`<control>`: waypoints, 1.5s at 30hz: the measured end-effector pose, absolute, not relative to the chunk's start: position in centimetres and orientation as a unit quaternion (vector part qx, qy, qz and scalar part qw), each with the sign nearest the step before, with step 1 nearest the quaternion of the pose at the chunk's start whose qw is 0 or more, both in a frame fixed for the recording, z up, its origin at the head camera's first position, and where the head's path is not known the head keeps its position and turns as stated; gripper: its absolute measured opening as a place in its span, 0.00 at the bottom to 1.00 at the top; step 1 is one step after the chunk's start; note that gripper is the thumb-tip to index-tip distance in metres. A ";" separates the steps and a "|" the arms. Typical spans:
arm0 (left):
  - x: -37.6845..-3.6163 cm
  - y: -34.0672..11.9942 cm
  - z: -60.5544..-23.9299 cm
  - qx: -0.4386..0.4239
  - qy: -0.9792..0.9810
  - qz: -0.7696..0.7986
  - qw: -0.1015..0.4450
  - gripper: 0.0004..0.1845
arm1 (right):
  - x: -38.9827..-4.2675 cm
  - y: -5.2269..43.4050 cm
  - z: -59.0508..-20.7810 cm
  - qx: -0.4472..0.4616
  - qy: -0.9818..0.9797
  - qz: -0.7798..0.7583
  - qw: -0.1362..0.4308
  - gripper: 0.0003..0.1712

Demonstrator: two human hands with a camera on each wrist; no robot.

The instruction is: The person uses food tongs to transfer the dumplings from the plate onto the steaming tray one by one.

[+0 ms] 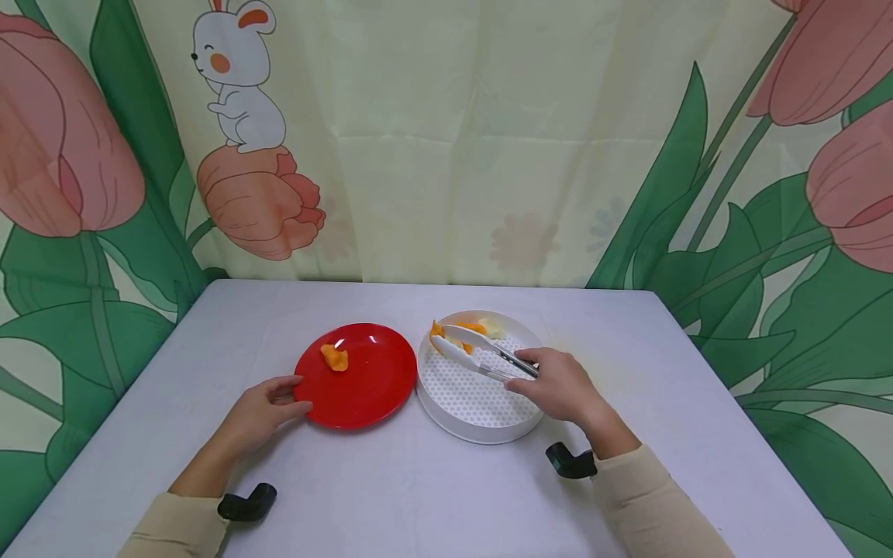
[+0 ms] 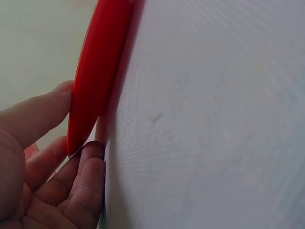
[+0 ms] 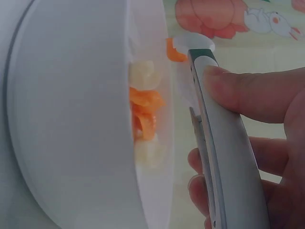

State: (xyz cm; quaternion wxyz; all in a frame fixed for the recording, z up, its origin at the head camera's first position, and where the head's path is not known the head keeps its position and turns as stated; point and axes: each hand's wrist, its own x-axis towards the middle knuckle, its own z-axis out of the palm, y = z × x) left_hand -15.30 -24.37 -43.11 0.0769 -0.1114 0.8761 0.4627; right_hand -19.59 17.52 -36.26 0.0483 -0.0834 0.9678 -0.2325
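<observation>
Orange piece (image 3: 176,51) in tongs (image 3: 231,157) — in right hand (image 1: 563,384)

Soft, even light filled the head view, brightening the pale surface (image 1: 432,496) in front of me. Small white glints shone near the far rim of the red plate (image 1: 359,395), and faint, soft-edged shadows lay beside both forearms (image 1: 209,467). The wrist views were dimmer and greyer: fine ripples patterned the surface in the left; haze blurred the pale food pieces (image 3: 145,75) and curtain (image 3: 269,52) in the right.
</observation>
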 end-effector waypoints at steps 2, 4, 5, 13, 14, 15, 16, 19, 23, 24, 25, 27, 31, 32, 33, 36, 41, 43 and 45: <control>-15.3 -24.4 -43.2 -0.112 0.876 0.462 0.078 0.41 | -19.6 17.5 -36.4 -0.079 0.969 -0.229 0.055 0.35; -15.4 -24.4 -43.3 -0.112 0.876 0.462 0.079 0.41 | -19.5 17.4 -36.6 -0.078 0.970 -0.225 0.058 0.34; -15.4 -24.4 -43.3 -0.113 0.876 0.462 0.080 0.41 | -19.5 17.4 -36.7 -0.078 0.970 -0.224 0.059 0.34; -15.3 -24.4 -43.3 -0.112 0.875 0.464 0.079 0.41 | -19.3 17.1 -37.3 -0.081 0.973 -0.208 0.066 0.32; -15.3 -24.4 -43.3 -0.112 0.874 0.465 0.080 0.41 | -19.3 17.0 -37.3 -0.083 0.973 -0.205 0.066 0.32; -15.2 -24.4 -43.3 -0.113 0.874 0.466 0.081 0.41 | -19.3 17.0 -37.4 -0.085 0.973 -0.203 0.066 0.32; -15.2 -24.4 -43.3 -0.113 0.873 0.467 0.082 0.41 | -19.3 16.9 -37.4 -0.086 0.973 -0.201 0.066 0.32; -15.2 -24.3 -43.2 -0.115 0.872 0.468 0.083 0.42 | -19.3 16.8 -37.4 -0.091 0.974 -0.198 0.066 0.31; -15.2 -24.3 -43.2 -0.116 0.873 0.467 0.083 0.42 | -19.3 16.6 -37.5 -0.090 0.973 -0.200 0.068 0.31; -15.2 -24.3 -43.3 -0.115 0.873 0.466 0.083 0.42 | -19.4 16.6 -37.6 -0.089 0.973 -0.200 0.068 0.31; -15.2 -24.3 -43.3 -0.116 0.874 0.466 0.082 0.42 | -19.4 16.6 -37.6 -0.089 0.973 -0.200 0.068 0.30; -15.2 -24.3 -43.3 -0.115 0.874 0.465 0.081 0.42 | -19.4 16.6 -37.7 -0.089 0.974 -0.199 0.068 0.30; -15.3 -24.3 -43.3 -0.115 0.875 0.463 0.079 0.42 | -19.5 16.6 -37.8 -0.087 0.974 -0.199 0.064 0.30; -15.3 -24.3 -43.3 -0.114 0.876 0.463 0.079 0.42 | -19.5 16.6 -37.8 -0.088 0.974 -0.199 0.062 0.30; -15.3 -24.3 -43.3 -0.114 0.876 0.462 0.078 0.42 | -19.6 16.6 -37.8 -0.087 0.974 -0.199 0.061 0.30; -15.3 -24.3 -43.3 -0.114 0.876 0.462 0.078 0.42 | -19.6 16.6 -37.8 -0.088 0.975 -0.198 0.057 0.30; -15.3 -24.3 -43.2 -0.113 0.875 0.464 0.078 0.42 | -19.6 16.7 -37.6 -0.090 0.974 -0.200 0.049 0.31; -15.3 -24.3 -43.2 -0.112 0.875 0.464 0.078 0.42 | -19.6 16.7 -37.5 -0.091 0.975 -0.199 0.043 0.31; -15.3 -24.3 -43.2 -0.112 0.875 0.465 0.078 0.42 | -19.6 16.7 -37.3 -0.092 0.975 -0.199 0.037 0.31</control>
